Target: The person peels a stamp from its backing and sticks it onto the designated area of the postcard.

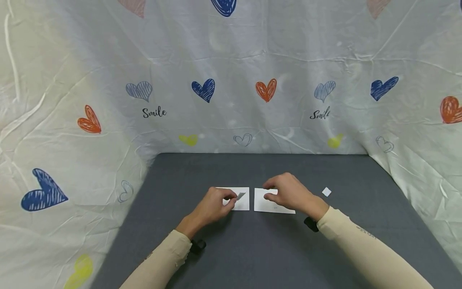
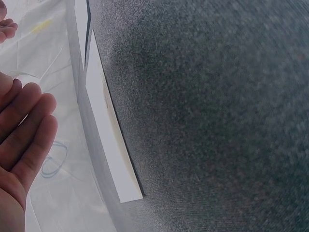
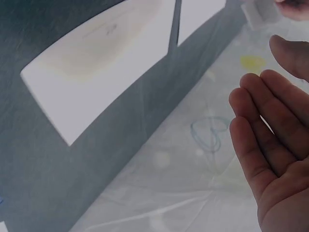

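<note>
My left hand [image 1: 212,205] pinches a small thin pale piece [image 1: 240,196] between thumb and index finger, over the left white card [image 1: 244,206]. In the right wrist view this piece [image 3: 259,13] looks square and whitish, at the left fingertips. My right hand [image 1: 288,192] hovers over the right white card [image 1: 262,204], thumb and index finger apart with nothing between them. Faint small marks show on the right card. The left wrist view shows the left fingers [image 2: 36,130] bent beside the left card [image 2: 108,130], with the thumb mostly hidden.
A small white square [image 1: 326,192] lies on the dark grey table [image 1: 231,253], right of the right hand. The two cards lie side by side with a narrow gap. Behind the table hangs a white curtain [image 1: 231,116] printed with hearts.
</note>
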The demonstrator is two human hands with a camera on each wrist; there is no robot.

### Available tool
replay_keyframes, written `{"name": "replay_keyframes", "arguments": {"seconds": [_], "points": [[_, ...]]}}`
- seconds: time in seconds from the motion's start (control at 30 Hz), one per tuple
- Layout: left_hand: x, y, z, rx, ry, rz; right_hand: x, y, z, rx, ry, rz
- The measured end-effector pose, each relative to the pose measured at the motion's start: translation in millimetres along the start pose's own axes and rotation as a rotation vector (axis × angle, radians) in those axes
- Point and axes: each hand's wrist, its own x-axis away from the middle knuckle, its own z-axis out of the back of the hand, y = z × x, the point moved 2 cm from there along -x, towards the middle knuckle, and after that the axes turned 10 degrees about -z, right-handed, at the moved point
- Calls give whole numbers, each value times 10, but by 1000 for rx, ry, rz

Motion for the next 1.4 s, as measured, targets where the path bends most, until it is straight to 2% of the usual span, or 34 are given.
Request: {"name": "replay_keyframes", "arguments": {"seconds": [0.23,0.53,1.0,1.4], "points": [[-7,-4,-22,11,-9,17,-37,-147,-94,-19,-56,11],[-19,7,-22,21,-14,11,-80,-261,-210,-21,-72,71],[-45,68,-42,45,-30,-61,-103,-307,-340,4,-80,142],[-40,130,-57,44,-34,-114,-109,-299,-415,8,-85,161]]}}
